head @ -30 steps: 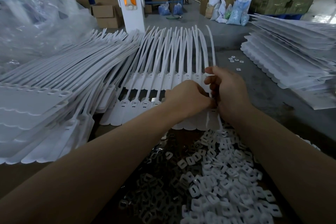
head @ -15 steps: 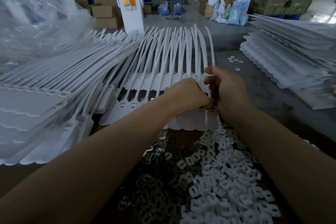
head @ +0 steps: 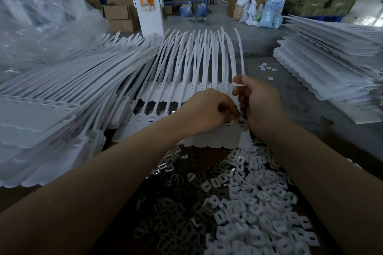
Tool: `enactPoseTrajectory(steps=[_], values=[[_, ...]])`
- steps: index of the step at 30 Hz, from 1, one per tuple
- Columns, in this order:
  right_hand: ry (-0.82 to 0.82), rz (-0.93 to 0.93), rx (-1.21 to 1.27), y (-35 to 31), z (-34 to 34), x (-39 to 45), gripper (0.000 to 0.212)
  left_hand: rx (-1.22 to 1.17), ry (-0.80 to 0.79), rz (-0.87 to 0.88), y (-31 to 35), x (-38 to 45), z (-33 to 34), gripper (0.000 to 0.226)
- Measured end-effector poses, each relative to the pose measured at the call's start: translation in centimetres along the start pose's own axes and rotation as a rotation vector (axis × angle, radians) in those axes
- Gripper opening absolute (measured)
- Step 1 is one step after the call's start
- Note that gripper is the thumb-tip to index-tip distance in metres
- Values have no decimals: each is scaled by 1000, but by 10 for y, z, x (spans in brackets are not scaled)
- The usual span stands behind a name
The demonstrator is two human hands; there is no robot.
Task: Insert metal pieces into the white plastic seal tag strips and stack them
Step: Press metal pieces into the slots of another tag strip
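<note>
Workbench [head: 306, 114]: both hands [head: 234, 109] pinch seal strip [head: 215, 141].

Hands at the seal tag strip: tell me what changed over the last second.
Little changed. The left hand and right hand stay together at the right end of the front seal tag strip; the right hand's fingers have opened slightly around the strip's rightmost tail, and the left hand's fingertips remain pressed at a slot there. The stacks of strips, the metal pieces and the white caps lie as before.
</note>
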State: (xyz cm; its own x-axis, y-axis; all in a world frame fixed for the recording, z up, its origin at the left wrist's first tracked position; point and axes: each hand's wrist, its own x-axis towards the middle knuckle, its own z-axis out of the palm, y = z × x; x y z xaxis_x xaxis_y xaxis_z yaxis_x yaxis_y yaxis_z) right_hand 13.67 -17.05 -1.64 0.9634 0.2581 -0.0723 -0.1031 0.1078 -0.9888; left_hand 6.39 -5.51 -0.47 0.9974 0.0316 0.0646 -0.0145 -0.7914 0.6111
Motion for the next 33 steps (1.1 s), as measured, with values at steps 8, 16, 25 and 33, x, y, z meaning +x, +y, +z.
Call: enactPoseTrajectory(steps=[8,16,25,33], values=[[-60,33,-31,-2,-3,0,18,457,-141,279,2,-21,-10,31],[-100,-15,-121,0,-4,1,20,103,-191,233,11,-43,-20,14],[-102,-9,-120,1,-5,4,22,132,-287,201,13,-47,-8,12],[-99,-7,-119,2,-5,4,20,62,-170,183,11,-46,-21,13]])
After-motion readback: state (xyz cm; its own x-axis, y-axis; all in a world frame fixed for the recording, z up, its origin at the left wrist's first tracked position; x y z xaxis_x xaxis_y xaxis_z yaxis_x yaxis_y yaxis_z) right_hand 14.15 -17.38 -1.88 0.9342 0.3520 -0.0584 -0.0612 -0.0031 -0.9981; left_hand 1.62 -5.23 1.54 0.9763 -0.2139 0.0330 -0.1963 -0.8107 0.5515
